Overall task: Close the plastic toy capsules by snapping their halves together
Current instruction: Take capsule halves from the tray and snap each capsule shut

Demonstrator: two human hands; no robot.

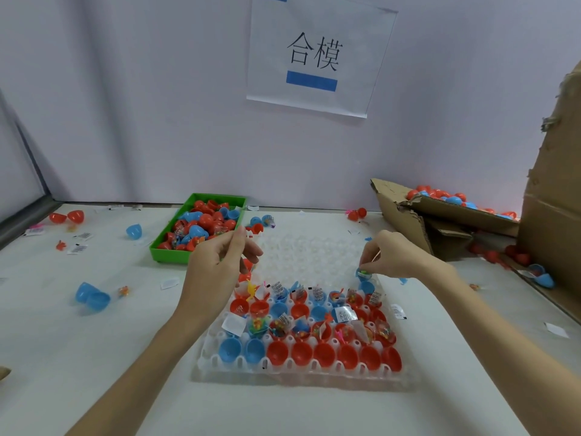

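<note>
Head view, tray: a clear moulded tray (314,256) is seen on the white desk (125,341); its near rows are filled with open capsule halves (323,354), red and blue, many holding small toys and paper slips; its far rows are bare.
Head view, right hand: the right hand (399,256) is curled down at the tray's far right corner, and a blue capsule half (364,273) with a toy inside is pinched in its fingertips.
Head view, left hand: the left hand (220,259) is raised over the tray's far left, fingers loosely bent; whether a red piece (246,265) beside it is held cannot be told.
Head view, surroundings: a green bin (201,228) of capsules stands behind the tray (a cardboard box (446,215) lies to the right).
Step in hand: a matching half is judged to be needed; rims should be aligned squarely, toy and slip tucked clear, then pressed evenly.
</note>
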